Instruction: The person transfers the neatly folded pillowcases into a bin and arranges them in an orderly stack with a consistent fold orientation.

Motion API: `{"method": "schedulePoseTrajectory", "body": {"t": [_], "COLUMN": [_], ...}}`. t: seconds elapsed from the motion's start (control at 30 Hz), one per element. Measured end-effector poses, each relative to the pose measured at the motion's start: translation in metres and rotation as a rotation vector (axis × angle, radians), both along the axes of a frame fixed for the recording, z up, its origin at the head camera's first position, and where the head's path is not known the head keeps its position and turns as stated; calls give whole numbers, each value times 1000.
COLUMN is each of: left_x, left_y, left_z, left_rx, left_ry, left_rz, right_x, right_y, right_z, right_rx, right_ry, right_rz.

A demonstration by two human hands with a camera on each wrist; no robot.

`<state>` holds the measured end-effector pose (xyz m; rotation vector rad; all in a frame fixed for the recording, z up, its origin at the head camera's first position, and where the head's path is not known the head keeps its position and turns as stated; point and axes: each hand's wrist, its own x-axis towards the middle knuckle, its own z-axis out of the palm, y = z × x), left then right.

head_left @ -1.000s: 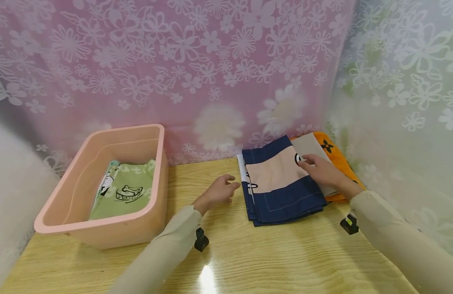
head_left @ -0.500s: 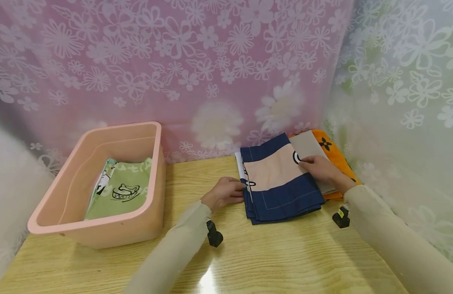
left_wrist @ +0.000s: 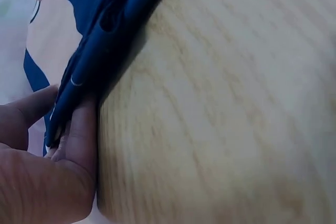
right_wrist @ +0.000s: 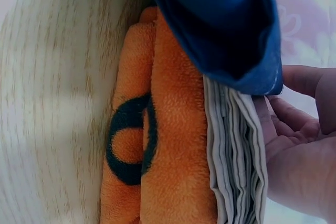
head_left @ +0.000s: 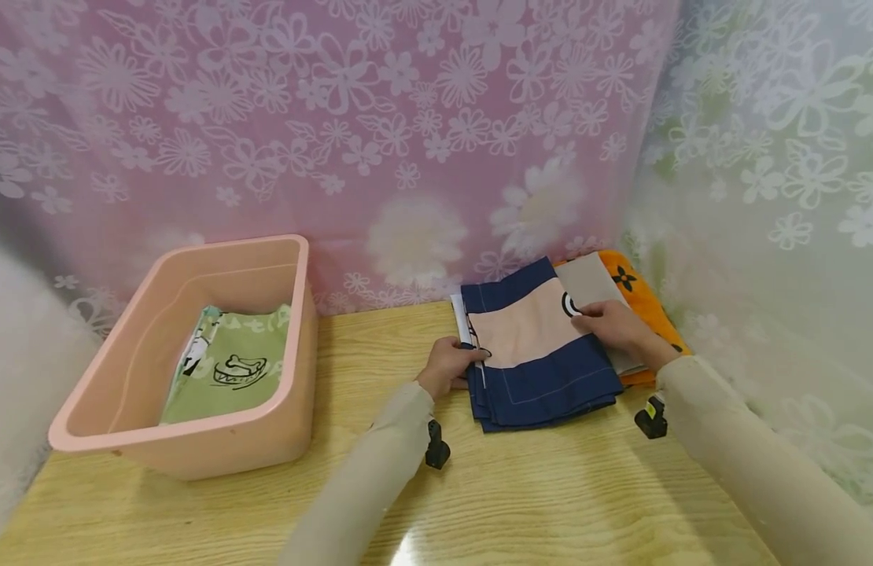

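The left hand (head_left: 447, 363) pinches one edge of the navy cloth (head_left: 523, 334), the right hand (head_left: 616, 324) the opposite edge. Its pink band runs from the left hand slantwise away toward the right; which side is longer, I cannot tell. Beneath the right hand lie the gray cloth (head_left: 594, 280) and orange towel (head_left: 645, 303). Left of the left hand, a tub (head_left: 217, 448) on the desk (head_left: 535, 495) holds a green cloth (head_left: 227, 402), its pale print too faint to read.
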<state>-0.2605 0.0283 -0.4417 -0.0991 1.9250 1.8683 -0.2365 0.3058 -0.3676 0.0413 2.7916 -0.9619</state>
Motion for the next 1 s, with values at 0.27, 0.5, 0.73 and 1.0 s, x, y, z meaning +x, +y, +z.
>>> {"method": "schedulePoseTrajectory", "body": {"t": [0.27, 0.5, 0.73, 1.0], "left_x": [1, 3, 2, 5], "left_y": [-1, -1, 4, 0], "left_z": [0, 3, 4, 18], "left_rx": [-61, -68, -100, -164], "left_ry": [7, 20, 104, 229], "left_rz": [0, -27, -27, -22], "right_x": [1, 2, 1, 6], "right_y": [-1, -2, -4, -17], "right_z": [-3, -5, -4, 8], "right_rx": [-10, -35, -51, -90], "right_ry": [20, 48, 78, 111], "right_rz": [-26, -34, -8, 33]}}
